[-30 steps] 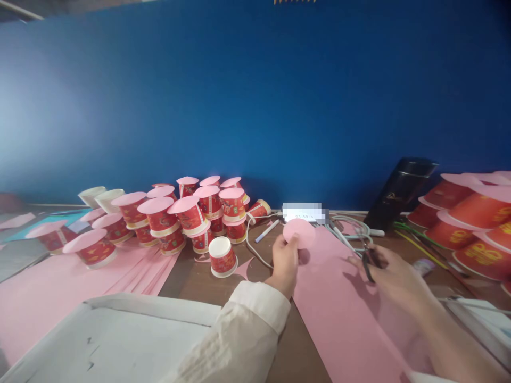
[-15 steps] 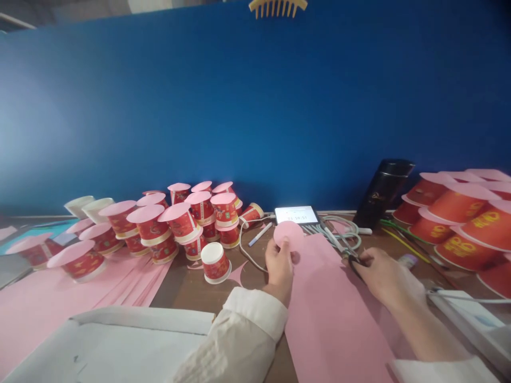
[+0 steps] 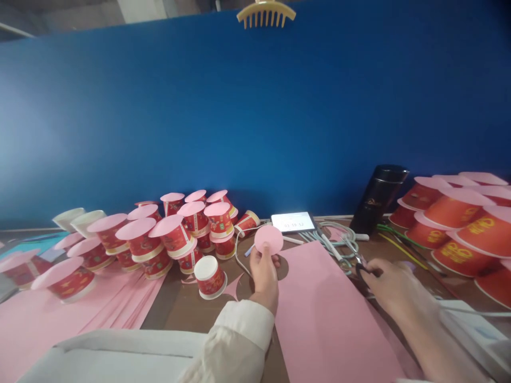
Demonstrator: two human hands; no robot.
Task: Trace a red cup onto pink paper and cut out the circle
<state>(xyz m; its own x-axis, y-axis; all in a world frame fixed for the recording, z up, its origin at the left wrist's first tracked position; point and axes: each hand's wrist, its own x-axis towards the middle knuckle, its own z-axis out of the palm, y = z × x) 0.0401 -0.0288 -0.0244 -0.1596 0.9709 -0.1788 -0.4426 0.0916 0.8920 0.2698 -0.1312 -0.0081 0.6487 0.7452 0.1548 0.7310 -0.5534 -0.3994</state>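
Observation:
My left hand (image 3: 264,272) pinches a small pink paper circle (image 3: 269,239) and holds it up above the brown table. A long pink paper sheet (image 3: 327,308) lies below it, with a round notch cut from its near-left corner. My right hand (image 3: 393,287) rests at that sheet's right edge, its fingers closed on the black handles of a pair of scissors (image 3: 361,265). An upside-down red paper cup (image 3: 209,276) with no pink top stands just left of my left hand.
Several red cups capped with pink circles (image 3: 171,234) crowd the left. Larger red cups (image 3: 459,223) are stacked at the right beside a black flask (image 3: 379,197). A phone (image 3: 292,222) and cables (image 3: 339,234) lie by the blue wall. More pink sheets (image 3: 59,314) lie at the left.
My left hand with the pink circle has drifted left and off the sheet. My right hand with the scissors has sunk to the table at the sheet's edge. The view has tilted up.

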